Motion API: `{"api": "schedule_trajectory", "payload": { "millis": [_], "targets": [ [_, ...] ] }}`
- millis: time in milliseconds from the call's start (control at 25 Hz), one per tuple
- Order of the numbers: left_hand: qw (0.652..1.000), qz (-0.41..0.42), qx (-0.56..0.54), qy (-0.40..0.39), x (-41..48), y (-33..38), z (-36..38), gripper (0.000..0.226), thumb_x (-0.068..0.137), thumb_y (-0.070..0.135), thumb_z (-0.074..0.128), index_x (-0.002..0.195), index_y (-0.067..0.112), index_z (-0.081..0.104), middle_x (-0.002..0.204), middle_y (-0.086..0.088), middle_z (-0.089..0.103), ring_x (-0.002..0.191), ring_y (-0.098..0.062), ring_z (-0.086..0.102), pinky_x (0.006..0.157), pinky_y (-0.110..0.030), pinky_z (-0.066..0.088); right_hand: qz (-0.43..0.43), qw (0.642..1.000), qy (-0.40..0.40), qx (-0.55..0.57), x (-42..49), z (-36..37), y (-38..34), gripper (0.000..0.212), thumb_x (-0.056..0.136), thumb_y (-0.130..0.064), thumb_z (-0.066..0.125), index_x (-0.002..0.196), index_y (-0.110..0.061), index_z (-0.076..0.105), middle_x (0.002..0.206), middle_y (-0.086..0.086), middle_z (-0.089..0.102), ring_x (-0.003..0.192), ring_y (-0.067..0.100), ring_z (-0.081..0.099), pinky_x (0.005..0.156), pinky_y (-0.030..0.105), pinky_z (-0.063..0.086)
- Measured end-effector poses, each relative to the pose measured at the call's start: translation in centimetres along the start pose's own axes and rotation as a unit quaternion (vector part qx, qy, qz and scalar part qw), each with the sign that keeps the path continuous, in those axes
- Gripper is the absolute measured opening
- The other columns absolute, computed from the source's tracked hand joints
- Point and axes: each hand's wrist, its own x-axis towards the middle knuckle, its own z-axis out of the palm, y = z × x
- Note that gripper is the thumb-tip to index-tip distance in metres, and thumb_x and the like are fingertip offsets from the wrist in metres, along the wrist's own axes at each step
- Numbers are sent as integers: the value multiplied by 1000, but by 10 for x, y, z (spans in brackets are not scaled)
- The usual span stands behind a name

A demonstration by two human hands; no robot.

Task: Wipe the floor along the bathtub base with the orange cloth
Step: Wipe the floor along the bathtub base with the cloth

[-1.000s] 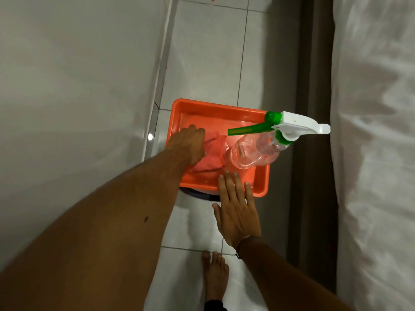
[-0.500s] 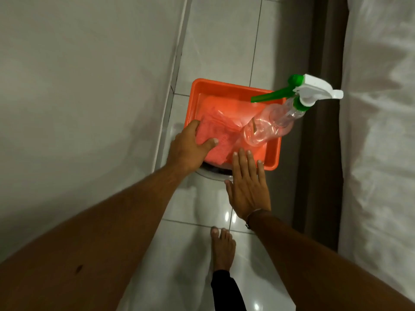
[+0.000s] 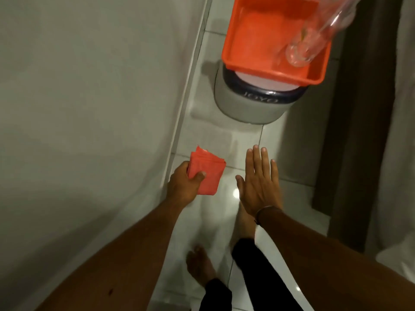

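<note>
My left hand (image 3: 183, 186) grips a folded orange cloth (image 3: 207, 173) in the air above the white tiled floor (image 3: 215, 140), close to the foot of the pale bathtub side (image 3: 89, 108) on the left. My right hand (image 3: 260, 185) hovers flat beside it with fingers spread, holding nothing. A thin band circles its wrist. The seam where the tub meets the floor runs diagonally from the top centre down to the left hand.
An orange tray (image 3: 265, 70) rests on a grey bin (image 3: 249, 104) ahead, with a clear spray bottle (image 3: 314, 39) leaning in it. My bare feet (image 3: 199, 265) stand on the tiles below. A dark door frame (image 3: 350, 131) and white curtain (image 3: 402, 131) close the right side.
My left hand has lifted the orange cloth out of the tray and pulled it back toward me, down near the tub base. The right hand has drawn back from the tray edge.
</note>
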Motion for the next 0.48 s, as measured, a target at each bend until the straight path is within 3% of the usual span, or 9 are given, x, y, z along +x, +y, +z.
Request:
{"api": "schedule_trajectory", "payload": {
  "millis": [120, 240, 320, 480],
  "targets": [
    [999, -34, -12, 0, 10, -74, 24, 25, 88, 40, 75, 106, 26, 65, 104, -3, 74, 99, -32, 73, 89, -47, 60, -23, 1000, -12, 4, -35, 62, -18, 79, 107, -45, 34, 172, -3, 16, 181, 19, 14, 168, 37, 12, 134, 56, 16],
    [998, -49, -26, 7, 45, -130, 49, 30, 93, 37, 74, 118, 23, 64, 115, -6, 73, 106, -33, 71, 95, -51, 59, -46, 998, -40, 3, -45, 135, -25, 79, 108, -45, 33, 172, -3, 15, 181, 20, 12, 169, 37, 9, 135, 56, 15],
    [998, -48, -30, 30, 80, -161, 65, 39, 95, 35, 73, 129, 18, 63, 123, -9, 73, 109, -34, 70, 98, -53, 58, -48, 998, -50, 4, -37, 185, -28, 78, 109, -47, 29, 172, -3, 14, 181, 19, 11, 169, 37, 8, 135, 57, 16],
    [997, -23, -33, 73, 135, -186, 87, 41, 95, 36, 73, 129, 16, 63, 124, -10, 73, 110, -36, 69, 96, -46, 56, -15, 999, -40, 30, -10, 250, -28, 79, 110, -50, 26, 172, -4, 12, 182, 19, 11, 169, 38, 10, 135, 57, 15]
  ]
}}
